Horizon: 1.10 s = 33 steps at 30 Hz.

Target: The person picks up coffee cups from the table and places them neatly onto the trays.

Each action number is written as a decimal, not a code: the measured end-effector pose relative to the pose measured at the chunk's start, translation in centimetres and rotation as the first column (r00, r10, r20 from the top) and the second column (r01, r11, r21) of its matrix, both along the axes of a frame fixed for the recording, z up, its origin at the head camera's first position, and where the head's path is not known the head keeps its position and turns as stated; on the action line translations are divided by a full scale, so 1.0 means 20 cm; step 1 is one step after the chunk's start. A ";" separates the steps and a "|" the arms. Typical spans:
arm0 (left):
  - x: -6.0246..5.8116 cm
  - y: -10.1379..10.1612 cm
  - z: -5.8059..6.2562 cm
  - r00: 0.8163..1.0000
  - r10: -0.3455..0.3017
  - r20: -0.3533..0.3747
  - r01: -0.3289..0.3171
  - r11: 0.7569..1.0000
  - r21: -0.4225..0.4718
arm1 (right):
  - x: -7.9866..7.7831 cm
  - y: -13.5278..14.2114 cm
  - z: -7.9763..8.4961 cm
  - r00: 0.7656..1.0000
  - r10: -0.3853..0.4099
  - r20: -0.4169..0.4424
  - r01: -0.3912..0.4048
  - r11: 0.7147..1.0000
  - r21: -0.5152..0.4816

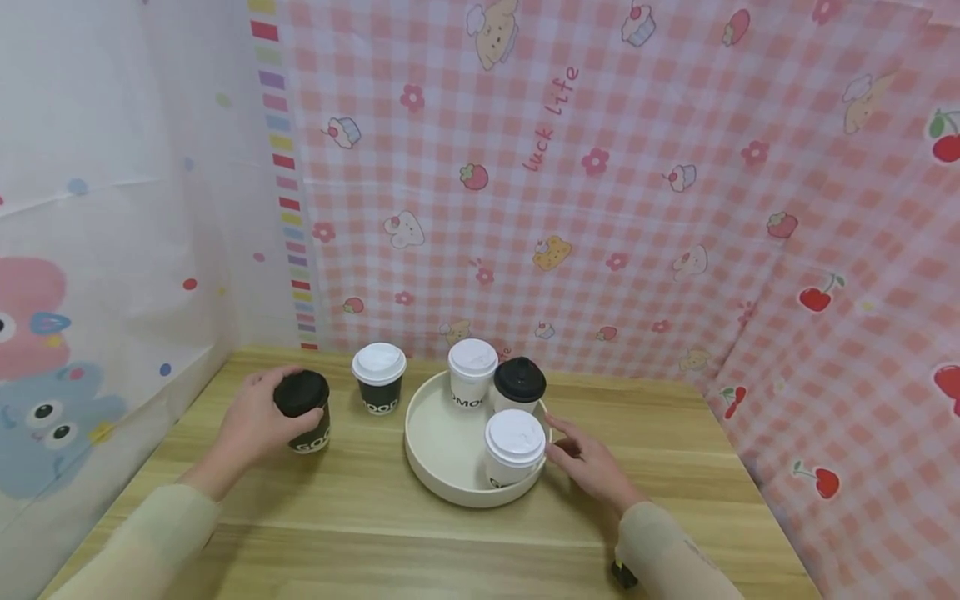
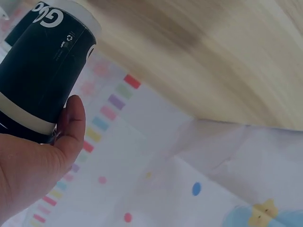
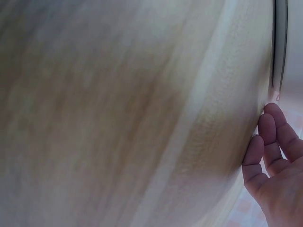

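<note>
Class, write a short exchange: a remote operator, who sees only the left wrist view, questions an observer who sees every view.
Operator: Where is the right hand?
Observer: At the right edge of a round, cream tray, as the head view shows it.
Operator: What stands in that tray?
Observer: Three cups: one has a black lid, the other two have white lids.

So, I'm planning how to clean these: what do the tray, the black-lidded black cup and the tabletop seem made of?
Tray: probably plastic, matte cream, judging by its smooth wall. Black cup: likely coated paperboard, satin; printed lettering and a recycling mark suggest it. Tabletop: wood or wood-look laminate, low sheen; grain streaks show.
</note>
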<state>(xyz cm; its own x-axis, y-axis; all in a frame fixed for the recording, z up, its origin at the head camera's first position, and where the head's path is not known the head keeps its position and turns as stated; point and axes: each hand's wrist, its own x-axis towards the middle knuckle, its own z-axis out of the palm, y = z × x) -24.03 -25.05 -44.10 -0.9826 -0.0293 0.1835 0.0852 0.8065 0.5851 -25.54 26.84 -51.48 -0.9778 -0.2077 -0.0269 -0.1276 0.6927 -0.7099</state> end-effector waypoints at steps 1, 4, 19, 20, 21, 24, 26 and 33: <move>0.01 0.00 0.01 1.000 -0.002 -0.004 0.002 1.000 -0.003 | 0.00 0.00 0.00 1.000 -0.002 0.001 0.002 1.000 -0.001; 0.05 0.02 0.05 0.999 -0.011 -0.031 0.010 1.000 -0.007 | 0.00 0.00 0.00 1.000 0.001 0.003 -0.001 1.000 -0.002; 0.16 0.23 0.24 0.972 -0.092 -0.215 0.101 0.994 0.033 | -0.01 0.00 -0.01 1.000 -0.003 0.000 0.003 1.000 0.006; 0.16 0.25 0.24 0.970 -0.098 -0.223 0.110 0.993 0.042 | -0.01 0.00 -0.01 1.000 -0.004 0.004 0.004 1.000 0.004; 0.17 0.27 0.25 0.968 -0.105 -0.228 0.120 0.991 0.052 | -0.01 0.00 -0.02 1.000 -0.006 0.004 0.006 1.000 0.004; 0.17 0.32 0.25 0.957 -0.133 -0.258 0.159 0.983 0.086 | -0.01 0.00 -0.02 1.000 -0.009 0.011 0.009 1.000 0.004; 0.18 0.36 0.26 0.947 -0.152 -0.283 0.188 0.977 0.105 | -0.01 0.00 -0.02 1.000 -0.008 0.011 0.008 1.000 0.004; 0.17 0.50 0.26 0.930 -0.197 -0.309 0.251 0.957 0.146 | -0.01 0.00 -0.01 1.000 0.012 -0.010 -0.012 1.000 0.010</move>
